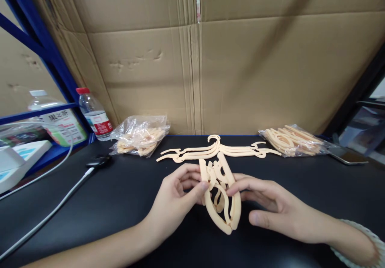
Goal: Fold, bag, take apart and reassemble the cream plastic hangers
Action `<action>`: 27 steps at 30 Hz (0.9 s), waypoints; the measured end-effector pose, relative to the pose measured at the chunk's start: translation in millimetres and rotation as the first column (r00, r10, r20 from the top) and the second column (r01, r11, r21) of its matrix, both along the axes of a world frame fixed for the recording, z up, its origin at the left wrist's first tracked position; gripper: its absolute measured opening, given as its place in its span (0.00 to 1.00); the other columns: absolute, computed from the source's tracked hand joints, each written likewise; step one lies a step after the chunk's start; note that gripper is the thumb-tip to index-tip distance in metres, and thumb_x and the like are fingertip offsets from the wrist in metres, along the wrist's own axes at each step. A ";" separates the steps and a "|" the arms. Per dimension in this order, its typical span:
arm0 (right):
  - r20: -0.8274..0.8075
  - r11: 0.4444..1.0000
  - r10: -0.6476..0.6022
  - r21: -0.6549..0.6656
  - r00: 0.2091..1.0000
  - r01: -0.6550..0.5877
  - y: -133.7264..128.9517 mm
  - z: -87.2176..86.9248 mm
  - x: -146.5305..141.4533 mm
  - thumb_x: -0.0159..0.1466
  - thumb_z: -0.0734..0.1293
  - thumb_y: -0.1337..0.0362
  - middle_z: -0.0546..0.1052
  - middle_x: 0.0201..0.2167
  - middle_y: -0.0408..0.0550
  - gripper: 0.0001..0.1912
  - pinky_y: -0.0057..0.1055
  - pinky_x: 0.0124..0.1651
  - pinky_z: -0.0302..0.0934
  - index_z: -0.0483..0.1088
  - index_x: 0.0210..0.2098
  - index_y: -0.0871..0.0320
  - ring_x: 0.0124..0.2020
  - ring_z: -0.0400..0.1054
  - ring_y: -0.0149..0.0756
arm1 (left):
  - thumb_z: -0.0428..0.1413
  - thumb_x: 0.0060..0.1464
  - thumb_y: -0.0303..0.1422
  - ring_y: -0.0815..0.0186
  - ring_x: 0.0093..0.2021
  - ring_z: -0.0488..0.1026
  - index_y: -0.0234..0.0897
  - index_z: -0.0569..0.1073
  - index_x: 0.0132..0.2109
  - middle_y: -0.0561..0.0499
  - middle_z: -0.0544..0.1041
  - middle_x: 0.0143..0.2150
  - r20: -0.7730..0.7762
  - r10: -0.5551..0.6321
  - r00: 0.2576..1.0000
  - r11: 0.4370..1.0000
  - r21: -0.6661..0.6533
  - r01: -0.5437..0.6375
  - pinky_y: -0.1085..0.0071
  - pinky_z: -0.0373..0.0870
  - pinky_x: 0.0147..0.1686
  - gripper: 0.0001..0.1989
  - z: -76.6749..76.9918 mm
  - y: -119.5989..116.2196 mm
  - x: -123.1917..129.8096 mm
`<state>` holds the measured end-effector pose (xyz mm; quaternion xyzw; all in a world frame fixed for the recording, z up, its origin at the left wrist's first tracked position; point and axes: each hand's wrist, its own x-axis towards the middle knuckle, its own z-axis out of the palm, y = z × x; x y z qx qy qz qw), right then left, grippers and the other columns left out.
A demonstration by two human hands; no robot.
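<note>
hanger (236, 208) held; bags (140, 122) (clear) contain beige pieces (303, 139)

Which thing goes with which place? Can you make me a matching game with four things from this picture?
Things:
1. Folded hanger
2. Spread-out hangers
3. Red-capped bottle
4. Big cardboard

Places:
A. Standing next to a clear bag, on the left
B. Upright at the back, behind the table
C. Between the left hand and the right hand
D. Lying on the black table, beyond the hands

Right pairs: 1-C, 2-D, 3-A, 4-B
</note>
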<state>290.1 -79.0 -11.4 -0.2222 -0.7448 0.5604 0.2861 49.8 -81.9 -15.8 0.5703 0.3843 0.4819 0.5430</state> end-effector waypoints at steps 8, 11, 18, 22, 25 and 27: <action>0.069 1.000 0.014 0.013 0.998 -0.015 -0.5 5.4 -2.7 0.69 0.61 0.62 0.73 0.50 0.48 0.13 0.40 0.60 0.55 0.74 0.49 0.50 0.54 0.66 0.40 | 0.63 0.51 0.35 0.68 0.32 0.71 0.33 0.75 0.43 0.52 0.72 0.29 -0.081 -0.011 0.997 0.999 0.047 0.015 0.74 0.74 0.30 0.14 -4.7 -0.6 1.8; 0.074 1.000 0.024 0.005 0.997 -0.024 -0.8 7.9 -4.2 0.69 0.60 0.62 0.74 0.49 0.49 0.15 0.41 0.60 0.53 0.74 0.51 0.50 0.53 0.66 0.40 | 0.63 0.50 0.35 0.67 0.34 0.71 0.34 0.75 0.42 0.52 0.72 0.30 -0.115 -0.001 0.993 0.997 0.071 0.009 0.75 0.73 0.31 0.13 -6.0 -1.3 1.4; 0.029 0.983 -0.138 -0.115 0.990 0.140 13.6 -0.9 6.5 0.63 0.67 0.57 0.75 0.48 0.52 0.15 0.29 0.38 0.62 0.77 0.47 0.54 0.35 0.67 0.31 | 0.53 0.60 0.34 0.62 0.49 0.73 0.41 0.70 0.53 0.47 0.75 0.48 -0.323 0.001 0.946 0.962 0.257 0.087 0.65 0.72 0.49 0.14 -9.1 2.5 -6.8; 0.060 0.879 -0.462 -0.100 0.885 0.465 30.6 -8.0 20.2 0.58 0.69 0.54 0.76 0.29 0.49 0.16 0.28 0.31 0.58 0.79 0.37 0.60 0.26 0.62 0.29 | 0.53 0.60 0.32 0.58 0.59 0.65 0.43 0.66 0.59 0.46 0.68 0.59 -0.683 -0.002 0.730 0.834 0.402 0.379 0.60 0.62 0.61 0.20 -7.0 -1.5 -13.2; 0.197 0.854 -0.500 -0.050 0.843 0.518 37.6 -10.4 23.3 0.57 0.68 0.50 0.73 0.22 0.46 0.19 0.27 0.25 0.53 0.77 0.29 0.62 0.21 0.57 0.27 | 0.56 0.58 0.34 0.54 0.64 0.59 0.44 0.62 0.63 0.45 0.63 0.64 -0.812 -0.044 0.582 0.777 0.338 0.531 0.56 0.60 0.62 0.27 -3.6 -7.3 -14.6; 0.259 0.873 -0.464 -0.024 0.847 0.486 38.0 -11.5 21.3 0.57 0.68 0.49 0.72 0.22 0.46 0.19 0.27 0.24 0.53 0.76 0.30 0.62 0.20 0.57 0.26 | 0.57 0.56 0.35 0.50 0.63 0.60 0.45 0.65 0.62 0.44 0.64 0.64 -0.841 -0.045 0.540 0.768 0.316 0.557 0.53 0.62 0.61 0.26 -2.4 -9.4 -14.1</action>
